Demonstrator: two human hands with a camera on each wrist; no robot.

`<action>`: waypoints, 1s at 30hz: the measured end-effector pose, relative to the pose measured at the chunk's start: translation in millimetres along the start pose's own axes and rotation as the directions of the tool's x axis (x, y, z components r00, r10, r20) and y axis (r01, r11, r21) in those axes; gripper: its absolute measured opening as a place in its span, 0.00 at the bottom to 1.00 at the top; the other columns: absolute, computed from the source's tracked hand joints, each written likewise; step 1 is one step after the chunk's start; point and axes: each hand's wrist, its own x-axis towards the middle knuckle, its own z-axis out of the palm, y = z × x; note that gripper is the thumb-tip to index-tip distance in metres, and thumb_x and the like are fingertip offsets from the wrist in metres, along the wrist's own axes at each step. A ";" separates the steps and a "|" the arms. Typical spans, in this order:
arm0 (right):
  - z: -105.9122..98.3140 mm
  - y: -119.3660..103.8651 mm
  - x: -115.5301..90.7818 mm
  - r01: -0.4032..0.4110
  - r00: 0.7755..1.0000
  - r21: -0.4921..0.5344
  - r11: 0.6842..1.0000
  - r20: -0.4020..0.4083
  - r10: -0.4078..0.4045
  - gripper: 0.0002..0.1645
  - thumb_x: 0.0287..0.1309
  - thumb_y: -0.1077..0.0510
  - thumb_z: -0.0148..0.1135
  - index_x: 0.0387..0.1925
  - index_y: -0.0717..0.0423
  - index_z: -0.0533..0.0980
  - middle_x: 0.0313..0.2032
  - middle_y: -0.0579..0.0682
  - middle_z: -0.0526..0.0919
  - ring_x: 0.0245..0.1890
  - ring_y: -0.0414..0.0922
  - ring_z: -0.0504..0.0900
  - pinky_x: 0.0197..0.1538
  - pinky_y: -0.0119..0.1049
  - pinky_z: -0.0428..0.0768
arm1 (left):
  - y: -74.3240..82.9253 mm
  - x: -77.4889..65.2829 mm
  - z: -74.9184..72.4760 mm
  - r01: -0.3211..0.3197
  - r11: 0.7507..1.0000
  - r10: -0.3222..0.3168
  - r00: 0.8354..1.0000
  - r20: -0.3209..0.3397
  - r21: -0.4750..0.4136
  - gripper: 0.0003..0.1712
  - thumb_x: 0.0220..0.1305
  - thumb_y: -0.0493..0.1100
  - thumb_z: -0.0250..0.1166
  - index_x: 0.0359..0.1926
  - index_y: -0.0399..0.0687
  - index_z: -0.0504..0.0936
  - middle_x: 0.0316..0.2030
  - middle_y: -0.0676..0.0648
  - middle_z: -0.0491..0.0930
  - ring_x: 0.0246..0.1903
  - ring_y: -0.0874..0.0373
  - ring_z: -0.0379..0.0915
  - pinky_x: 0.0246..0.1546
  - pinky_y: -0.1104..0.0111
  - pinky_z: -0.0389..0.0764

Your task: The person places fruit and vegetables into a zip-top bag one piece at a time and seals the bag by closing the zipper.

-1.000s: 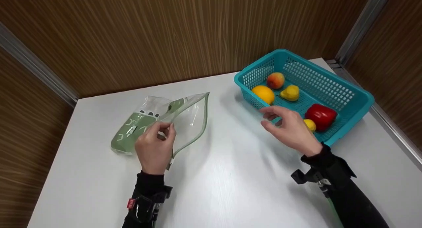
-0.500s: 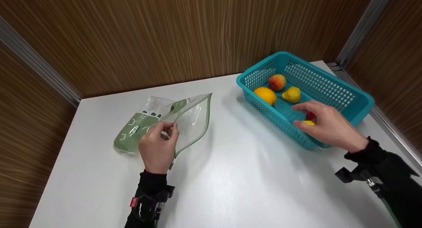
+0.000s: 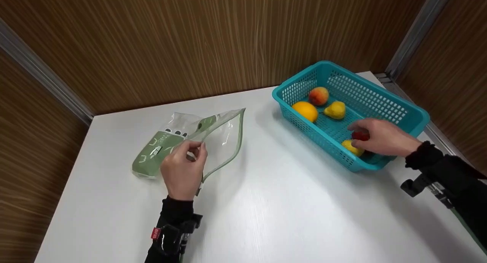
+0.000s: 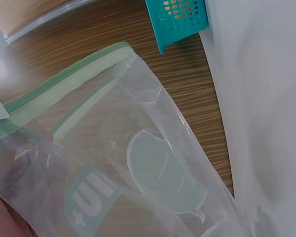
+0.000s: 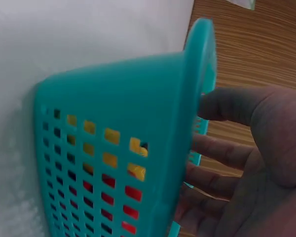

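Thumb and fingers of my left hand [image 3: 182,169] pinch the rim of a clear zip bag [image 3: 224,141] with green edging and a green print. The bag's mouth gapes to the right in the head view. My right hand [image 3: 386,137] reaches over the near right wall of the teal basket [image 3: 335,141], thumb and fingers apart. A red bell pepper [image 3: 360,136] shows between them, mostly hidden under the hand. Just beside the thumb lies a yellow lemon [image 3: 352,147]. In the right wrist view, the basket wall [image 5: 113,89] hides the fingertips.
Farther inside the basket lie an orange [image 3: 305,110], a peach [image 3: 319,96] and a yellow pear [image 3: 335,110]. The white table [image 3: 258,209] meets a wood-grain panel [image 3: 182,46] at the back. More panels stand at both sides.
My right hand has moved right from outside the basket's near wall, then down into it over the bell pepper. My left hand keeps its pinch on the bag, almost still.
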 end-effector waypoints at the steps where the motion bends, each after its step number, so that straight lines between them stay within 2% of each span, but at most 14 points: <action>1: 0.3 0.9 1.5 0.001 1.000 -0.012 1.000 0.018 -0.001 0.26 0.59 0.51 0.61 0.56 0.58 0.73 0.43 0.57 0.82 0.38 0.46 0.74 0.37 0.32 0.73 | 0.1 0.0 -0.2 0.000 1.000 0.000 1.000 0.000 0.001 0.05 0.55 0.43 0.66 0.25 0.48 0.83 0.18 0.52 0.81 0.16 0.62 0.76 0.20 0.68 0.72; 11: 6.1 2.5 12.8 0.003 0.987 -0.074 0.997 0.158 0.009 0.27 0.54 0.54 0.62 0.56 0.60 0.74 0.41 0.52 0.82 0.35 0.44 0.73 0.36 0.33 0.73 | 1.7 0.9 -0.5 -0.005 1.000 0.005 1.000 0.002 0.001 0.05 0.55 0.43 0.66 0.26 0.48 0.83 0.18 0.52 0.81 0.16 0.62 0.76 0.20 0.68 0.73; 21: 18.9 0.0 25.0 -0.025 0.968 -0.201 0.979 0.241 0.075 0.25 0.60 0.55 0.59 0.59 0.56 0.73 0.45 0.55 0.81 0.40 0.48 0.73 0.32 0.34 0.74 | 2.2 -0.4 -1.0 0.008 1.000 -0.008 1.000 0.010 0.003 0.05 0.55 0.43 0.66 0.26 0.50 0.83 0.18 0.53 0.81 0.16 0.63 0.76 0.20 0.69 0.72; 25: 25.0 3.8 25.7 0.020 0.969 -0.226 0.974 0.246 0.037 0.23 0.60 0.59 0.58 0.58 0.56 0.73 0.48 0.58 0.81 0.40 0.49 0.73 0.37 0.39 0.77 | 2.2 -0.4 -0.7 -0.006 1.000 0.006 1.000 0.004 0.010 0.05 0.55 0.43 0.66 0.25 0.50 0.82 0.17 0.54 0.81 0.16 0.63 0.76 0.19 0.70 0.72; 30: 29.6 6.0 27.5 0.057 0.966 -0.248 0.967 0.260 0.010 0.25 0.60 0.60 0.58 0.60 0.57 0.70 0.47 0.57 0.82 0.39 0.48 0.75 0.44 0.50 0.80 | 1.5 -0.4 -0.3 -0.015 1.000 0.015 1.000 0.003 0.002 0.05 0.55 0.43 0.66 0.25 0.50 0.82 0.17 0.54 0.80 0.16 0.64 0.76 0.19 0.70 0.72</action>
